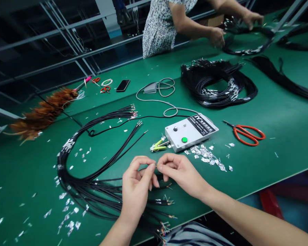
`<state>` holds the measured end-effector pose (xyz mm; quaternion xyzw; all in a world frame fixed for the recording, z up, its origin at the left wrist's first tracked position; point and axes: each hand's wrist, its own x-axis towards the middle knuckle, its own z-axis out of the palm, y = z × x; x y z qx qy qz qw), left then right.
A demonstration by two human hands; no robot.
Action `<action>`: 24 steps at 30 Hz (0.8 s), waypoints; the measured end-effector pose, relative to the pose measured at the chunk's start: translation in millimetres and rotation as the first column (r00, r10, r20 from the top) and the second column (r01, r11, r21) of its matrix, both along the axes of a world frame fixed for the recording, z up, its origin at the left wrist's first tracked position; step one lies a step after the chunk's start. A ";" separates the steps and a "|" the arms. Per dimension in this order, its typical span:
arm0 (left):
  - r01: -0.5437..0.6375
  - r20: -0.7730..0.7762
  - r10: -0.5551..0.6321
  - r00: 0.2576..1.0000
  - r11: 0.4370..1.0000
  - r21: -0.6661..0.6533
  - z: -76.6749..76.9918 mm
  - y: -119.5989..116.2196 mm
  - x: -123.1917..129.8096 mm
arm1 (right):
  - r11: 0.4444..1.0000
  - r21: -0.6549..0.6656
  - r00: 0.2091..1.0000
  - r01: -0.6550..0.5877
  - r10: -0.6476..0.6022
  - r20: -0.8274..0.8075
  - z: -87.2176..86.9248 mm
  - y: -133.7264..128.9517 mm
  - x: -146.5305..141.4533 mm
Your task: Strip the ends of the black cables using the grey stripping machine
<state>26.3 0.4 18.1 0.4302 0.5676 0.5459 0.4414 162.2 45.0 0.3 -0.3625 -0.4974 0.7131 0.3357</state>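
Note:
My left hand [136, 188] and my right hand [182, 172] meet at their fingertips above the table's front part. Both pinch the thin wire end [156, 166] of a black cable; only a tiny bit of it shows between the fingers. Under and left of my hands spreads a bundle of black cables [63, 164], bent in a U, with stripped, coloured wire ends [165, 227] near the table's front edge. Just beyond my right hand stands a grey-white control box [192, 131] with a green button and a yellow-green clip [157, 145] at its left end.
Orange-handled scissors [248, 134] lie to the right. Foil scraps [206, 155] litter the green table [246, 174]. Farther back are a coiled cable bundle [218, 85], a grey pedal [150, 88], a phone [123, 85] and a brown feather duster [46, 109]. Across the table a person [159, 30] handles cables.

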 end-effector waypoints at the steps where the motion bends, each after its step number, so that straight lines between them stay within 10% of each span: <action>1: -0.026 -0.015 0.026 1.000 1.000 0.000 -0.5 -0.4 0.5 | 0.997 0.072 0.999 0.012 -0.015 0.039 0.3 0.1 1.1; 5: -0.089 -0.131 0.094 0.987 0.995 0.046 -1.2 -1.4 1.7 | 0.863 0.505 0.961 -0.005 -0.135 0.241 1.7 2.5 7.9; 11: -0.031 -0.144 0.034 0.989 0.999 0.022 -7.4 2.3 -2.1 | 0.314 0.903 0.820 -0.292 -0.404 0.406 3.3 14.8 14.4; 14: -0.027 -0.176 0.027 0.984 1.000 0.003 -15.9 5.7 -7.6 | 0.145 0.903 0.804 -0.405 -0.415 0.427 1.1 27.9 16.1; 24: -0.101 -0.133 0.091 0.987 0.993 -0.066 -39.4 41.8 -20.0 | 0.222 0.635 0.441 -0.740 -0.553 0.707 -7.4 75.0 4.2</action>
